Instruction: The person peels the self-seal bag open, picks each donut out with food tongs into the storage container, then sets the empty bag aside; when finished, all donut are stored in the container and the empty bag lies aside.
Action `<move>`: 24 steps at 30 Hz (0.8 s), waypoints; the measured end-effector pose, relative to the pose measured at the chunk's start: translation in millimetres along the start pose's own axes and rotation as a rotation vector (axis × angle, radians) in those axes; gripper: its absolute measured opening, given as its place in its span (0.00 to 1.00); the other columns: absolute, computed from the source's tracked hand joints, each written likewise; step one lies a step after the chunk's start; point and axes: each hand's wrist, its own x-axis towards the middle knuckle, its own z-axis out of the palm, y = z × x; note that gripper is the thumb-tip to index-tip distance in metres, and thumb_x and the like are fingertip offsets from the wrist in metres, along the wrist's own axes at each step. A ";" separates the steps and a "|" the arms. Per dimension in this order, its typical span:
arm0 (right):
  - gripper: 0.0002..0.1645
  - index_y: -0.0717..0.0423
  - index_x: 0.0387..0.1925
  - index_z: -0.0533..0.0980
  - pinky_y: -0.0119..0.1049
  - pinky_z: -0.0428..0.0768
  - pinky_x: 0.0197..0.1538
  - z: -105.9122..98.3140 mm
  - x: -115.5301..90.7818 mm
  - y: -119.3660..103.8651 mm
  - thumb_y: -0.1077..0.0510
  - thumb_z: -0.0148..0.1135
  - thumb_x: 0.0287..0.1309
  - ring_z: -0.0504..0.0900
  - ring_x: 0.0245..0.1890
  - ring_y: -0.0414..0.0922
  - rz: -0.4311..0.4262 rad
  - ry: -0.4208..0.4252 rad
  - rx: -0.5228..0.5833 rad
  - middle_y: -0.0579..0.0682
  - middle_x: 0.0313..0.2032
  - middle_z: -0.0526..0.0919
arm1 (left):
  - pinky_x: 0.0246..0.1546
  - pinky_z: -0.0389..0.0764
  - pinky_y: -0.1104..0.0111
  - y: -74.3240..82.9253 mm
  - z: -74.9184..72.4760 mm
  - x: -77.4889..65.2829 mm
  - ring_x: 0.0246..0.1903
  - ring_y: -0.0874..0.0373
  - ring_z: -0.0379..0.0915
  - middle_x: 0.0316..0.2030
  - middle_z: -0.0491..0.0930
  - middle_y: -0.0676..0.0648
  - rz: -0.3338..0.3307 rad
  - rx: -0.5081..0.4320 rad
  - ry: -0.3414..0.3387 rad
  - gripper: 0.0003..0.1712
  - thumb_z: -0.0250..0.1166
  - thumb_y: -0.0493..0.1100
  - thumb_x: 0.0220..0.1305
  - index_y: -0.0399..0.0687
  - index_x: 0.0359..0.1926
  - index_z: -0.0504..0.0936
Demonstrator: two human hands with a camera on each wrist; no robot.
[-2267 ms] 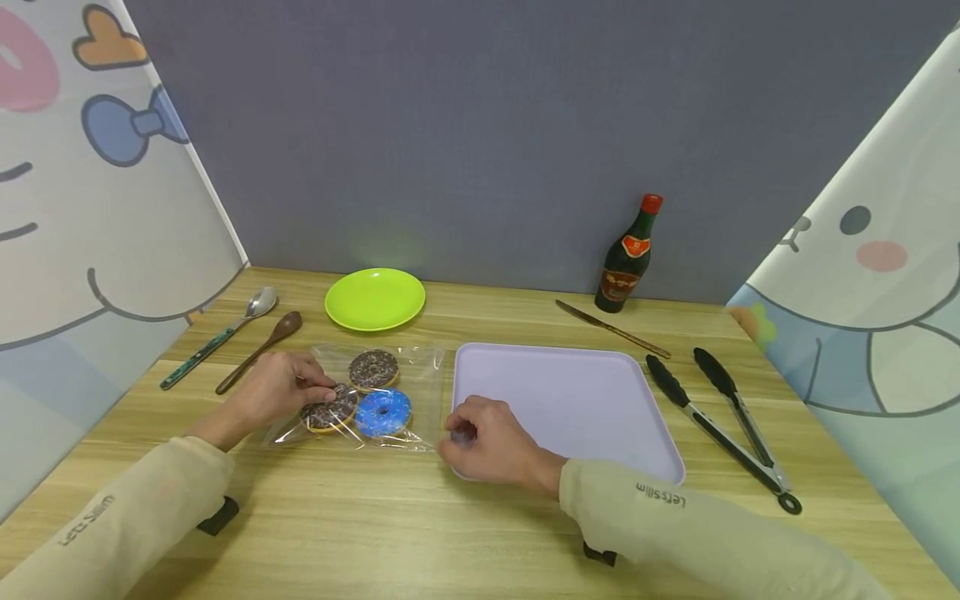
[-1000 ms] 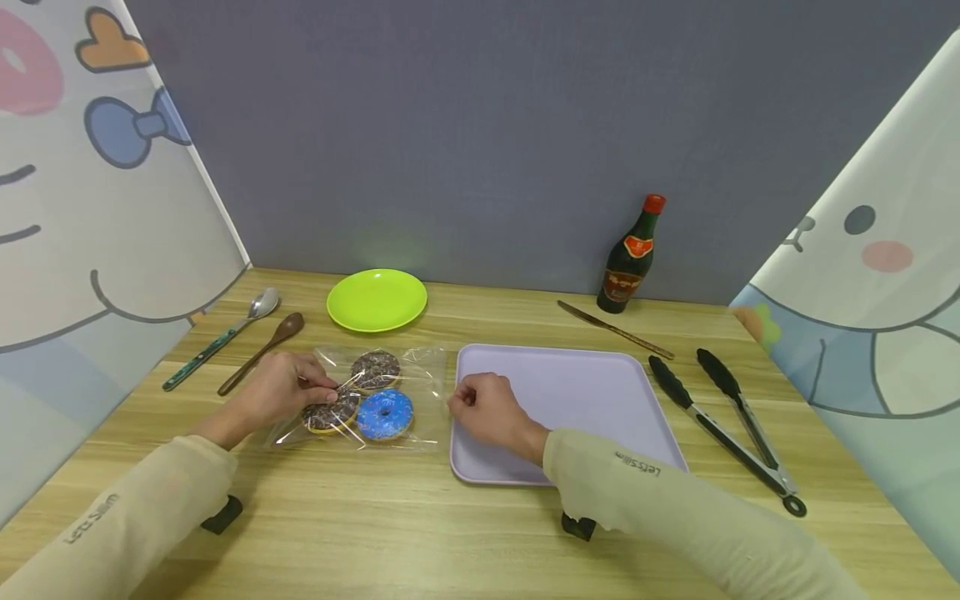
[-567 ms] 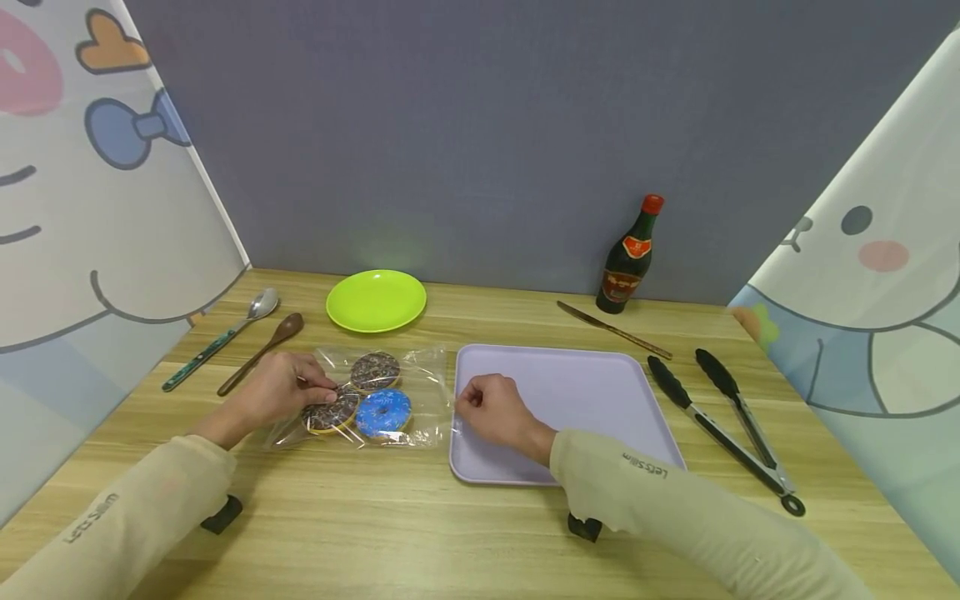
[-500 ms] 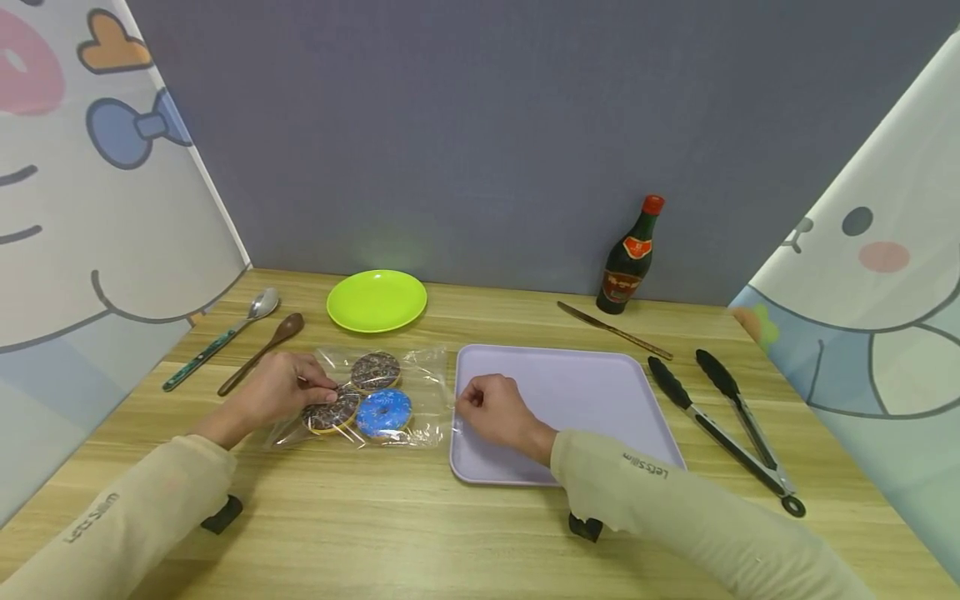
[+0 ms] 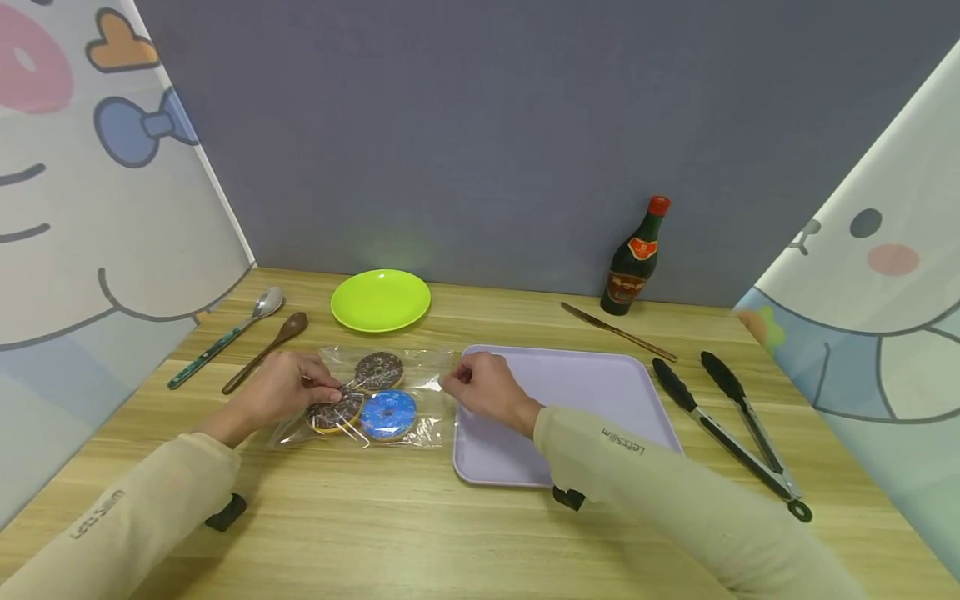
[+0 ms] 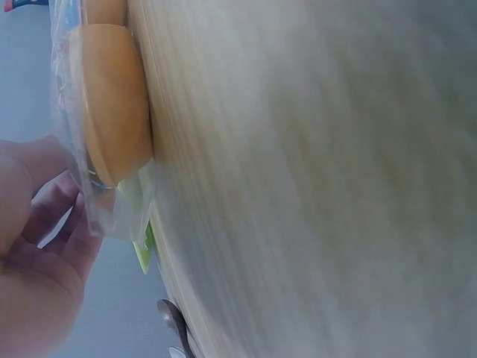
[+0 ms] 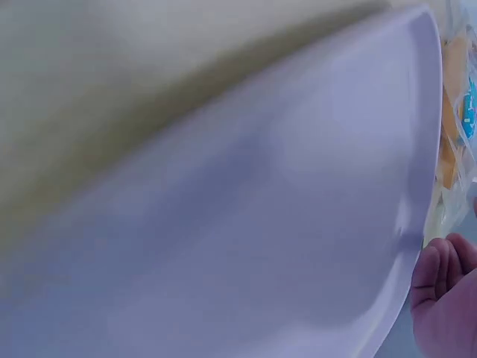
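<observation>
A clear plastic bag (image 5: 427, 417) lies on the table with two chocolate donuts, a far one (image 5: 378, 371) and a near one (image 5: 335, 412), and a blue sprinkled donut (image 5: 387, 414) inside. My left hand (image 5: 281, 390) pinches the bag's film at its left side, thumb over the near chocolate donut. In the left wrist view the film runs between thumb and fingers (image 6: 63, 224), beside a donut's orange-brown side. At the bag's right edge, my right hand (image 5: 487, 387) pinches the film with curled fingers, above the left rim of a lilac tray (image 5: 585, 400).
A green plate (image 5: 380, 300) stands behind the bag. To the left lie a metal spoon (image 5: 228, 337) and a wooden spoon (image 5: 266, 352). Behind the tray are a knife (image 5: 618, 331) and a dark bottle (image 5: 633, 258); tongs (image 5: 738, 437) lie to its right.
My right hand has moved from the bag's near right corner away from me along its right edge, pausing on the way. The left hand keeps its pinch; bag and donuts hardly shift.
</observation>
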 end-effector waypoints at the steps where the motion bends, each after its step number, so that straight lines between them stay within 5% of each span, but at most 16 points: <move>1: 0.10 0.55 0.23 0.81 0.30 0.74 0.30 0.3 2.5 -0.5 0.55 0.65 0.56 0.73 0.22 0.37 -0.001 -0.003 -0.018 0.41 0.21 0.77 | 0.22 0.72 0.70 0.0 -0.1 0.2 0.21 0.67 0.70 0.23 0.79 0.61 0.002 0.000 -0.001 0.05 0.76 0.34 0.44 0.45 0.25 0.88; 14: 0.11 0.54 0.21 0.81 0.29 0.72 0.28 7.5 20.5 -4.2 0.55 0.66 0.56 0.72 0.20 0.36 0.038 -0.048 -0.104 0.40 0.18 0.77 | 0.23 0.72 0.69 0.3 0.5 0.9 0.23 0.66 0.71 0.24 0.79 0.61 -0.003 -0.007 -0.005 0.05 0.76 0.35 0.44 0.47 0.25 0.89; 24: 0.11 0.56 0.19 0.80 0.30 0.72 0.26 7.0 15.8 -0.5 0.62 0.63 0.56 0.71 0.20 0.38 0.059 0.021 -0.008 0.42 0.16 0.76 | 0.24 0.73 0.70 -0.9 -1.0 1.1 0.23 0.67 0.72 0.24 0.79 0.62 -0.010 -0.014 -0.018 0.05 0.76 0.36 0.45 0.49 0.25 0.89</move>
